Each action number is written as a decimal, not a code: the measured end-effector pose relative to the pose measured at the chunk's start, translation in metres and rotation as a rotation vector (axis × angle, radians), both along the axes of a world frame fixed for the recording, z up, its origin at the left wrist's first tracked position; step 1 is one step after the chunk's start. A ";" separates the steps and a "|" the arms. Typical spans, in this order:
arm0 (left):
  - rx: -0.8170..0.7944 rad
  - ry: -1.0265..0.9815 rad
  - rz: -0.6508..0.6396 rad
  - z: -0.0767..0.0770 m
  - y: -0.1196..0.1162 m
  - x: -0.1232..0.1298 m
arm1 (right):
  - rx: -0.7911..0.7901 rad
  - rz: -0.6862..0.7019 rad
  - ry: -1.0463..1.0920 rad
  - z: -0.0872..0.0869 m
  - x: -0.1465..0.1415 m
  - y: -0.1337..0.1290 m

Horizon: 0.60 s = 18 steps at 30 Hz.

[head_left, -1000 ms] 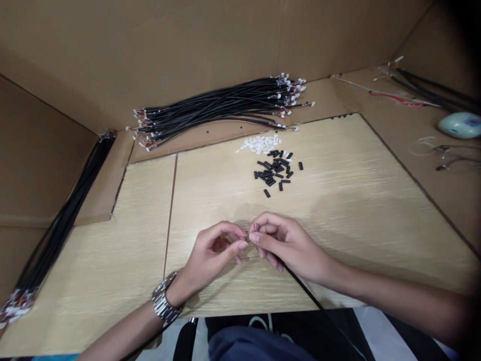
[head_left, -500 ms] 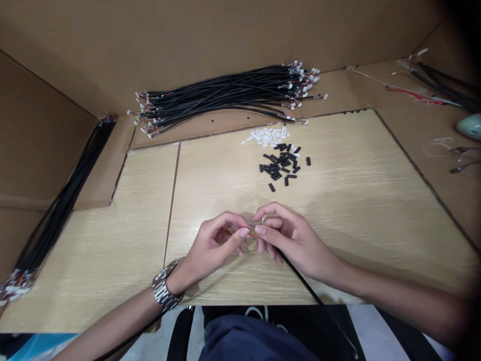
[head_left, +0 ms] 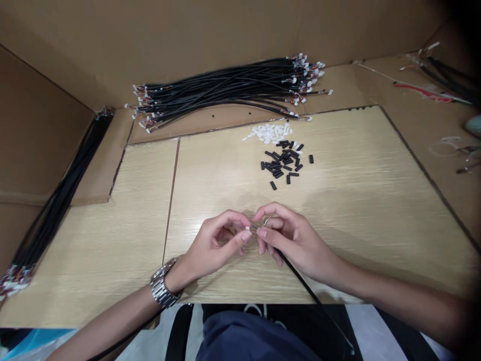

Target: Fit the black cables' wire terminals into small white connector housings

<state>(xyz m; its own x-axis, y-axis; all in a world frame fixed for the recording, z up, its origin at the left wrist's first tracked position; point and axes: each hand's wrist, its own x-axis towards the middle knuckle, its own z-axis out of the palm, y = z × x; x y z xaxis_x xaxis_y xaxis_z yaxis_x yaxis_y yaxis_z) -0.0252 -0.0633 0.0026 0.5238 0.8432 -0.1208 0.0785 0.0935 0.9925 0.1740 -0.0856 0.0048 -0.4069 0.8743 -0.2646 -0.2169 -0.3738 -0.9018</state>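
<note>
My left hand (head_left: 221, 238) pinches a small white connector (head_left: 247, 228) between thumb and forefinger. Thin coloured wires (head_left: 254, 227) run from it to my right hand (head_left: 287, 235), whose thumb and fingers close on them. From under that hand a black cable (head_left: 300, 277) slants down past the table's front edge. Both hands are close together above the near part of the table. Beyond them lie a pile of black connector housings (head_left: 287, 161) and a heap of small white connectors (head_left: 268, 133). My fingers partly hide the wire ends.
A large bundle of black cables (head_left: 221, 90) with white plugs lies along the back. Another cable bundle (head_left: 63, 195) runs down the left side. Cardboard walls (head_left: 225, 30) enclose the table (head_left: 210, 175). More cables (head_left: 447, 72) and a red strip (head_left: 417, 91) lie at right.
The white connector now shows between my left fingertips, where it was hidden before. My hands have barely shifted. The whole view has moved slightly.
</note>
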 end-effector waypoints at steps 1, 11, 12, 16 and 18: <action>0.011 -0.003 -0.003 0.000 0.000 0.000 | 0.013 0.006 -0.012 0.000 0.000 0.000; 0.032 0.007 0.033 -0.003 -0.002 0.001 | 0.037 0.003 -0.120 -0.003 -0.002 0.001; 0.034 0.006 0.039 -0.003 -0.002 0.001 | 0.035 0.001 -0.115 -0.003 -0.002 0.001; -0.017 0.011 0.063 -0.002 0.000 0.003 | 0.035 -0.037 -0.091 -0.002 -0.003 -0.001; -0.040 0.034 0.076 0.001 0.001 0.005 | 0.040 -0.070 -0.089 -0.001 -0.004 -0.002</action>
<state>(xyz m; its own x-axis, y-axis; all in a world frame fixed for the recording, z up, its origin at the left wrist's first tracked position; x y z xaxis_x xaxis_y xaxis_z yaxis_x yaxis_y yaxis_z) -0.0205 -0.0624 0.0035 0.4533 0.8745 -0.1724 0.1036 0.1404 0.9847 0.1702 -0.0872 0.0033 -0.3206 0.9105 -0.2610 -0.1597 -0.3236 -0.9326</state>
